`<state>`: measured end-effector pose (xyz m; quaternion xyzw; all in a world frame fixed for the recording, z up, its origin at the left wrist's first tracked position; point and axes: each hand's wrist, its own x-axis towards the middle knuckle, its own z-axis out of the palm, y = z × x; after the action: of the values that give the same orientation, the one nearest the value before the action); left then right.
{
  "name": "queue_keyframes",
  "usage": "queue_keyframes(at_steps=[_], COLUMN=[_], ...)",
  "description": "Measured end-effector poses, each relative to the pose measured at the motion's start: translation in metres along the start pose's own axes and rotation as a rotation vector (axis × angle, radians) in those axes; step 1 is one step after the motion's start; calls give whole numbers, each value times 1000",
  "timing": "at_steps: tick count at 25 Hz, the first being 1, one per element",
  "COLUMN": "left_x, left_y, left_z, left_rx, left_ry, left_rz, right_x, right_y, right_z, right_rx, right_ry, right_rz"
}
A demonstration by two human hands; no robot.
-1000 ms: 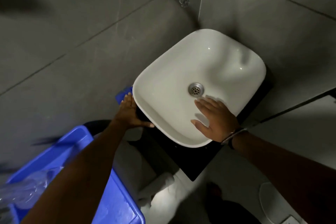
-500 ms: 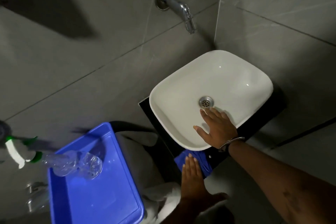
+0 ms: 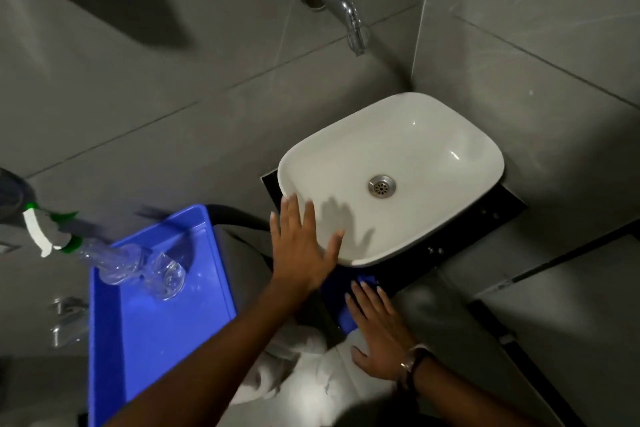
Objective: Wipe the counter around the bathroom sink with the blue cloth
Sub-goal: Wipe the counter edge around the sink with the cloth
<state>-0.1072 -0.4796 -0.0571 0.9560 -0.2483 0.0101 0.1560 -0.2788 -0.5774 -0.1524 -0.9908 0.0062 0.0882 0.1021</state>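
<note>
The white basin [image 3: 433, 135] sits on a small black counter [image 3: 491, 218] in a tiled corner. A blue cloth [image 3: 337, 291] lies on the counter's front edge, just below the basin's near corner. My right hand [image 3: 377, 333], with a band on its wrist, presses flat on the cloth and covers most of it. My left hand [image 3: 301, 246] rests with spread fingers on the basin's near-left rim and holds nothing.
A chrome spout [image 3: 349, 17] sticks out of the wall above the basin. A blue plastic tray [image 3: 156, 340] at the left holds a clear spray bottle [image 3: 117, 260] lying on its side. White towels [image 3: 294, 374] are bunched below the counter.
The hands have swapped places: my right hand left the basin and now presses the cloth, while my left hand came off the cloth onto the basin's rim. The camera tilted up.
</note>
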Motion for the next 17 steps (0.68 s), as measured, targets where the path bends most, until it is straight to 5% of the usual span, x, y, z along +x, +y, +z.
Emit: queue_keyframes(at_steps=[3,9,17], left_x=[46,56,57], left_y=[16,19,22], left_z=[27,61,60], left_rx=[-14,5,26], left_ry=[-232,-84,-64], left_rz=[-153,-264,-312], right_x=[26,25,7], right_y=[-13,21,189], right_z=[8,20,-17], right_rx=[-105,-125,-59], right_ry=[-85,-102,-80], right_rz=[-51,-52,166])
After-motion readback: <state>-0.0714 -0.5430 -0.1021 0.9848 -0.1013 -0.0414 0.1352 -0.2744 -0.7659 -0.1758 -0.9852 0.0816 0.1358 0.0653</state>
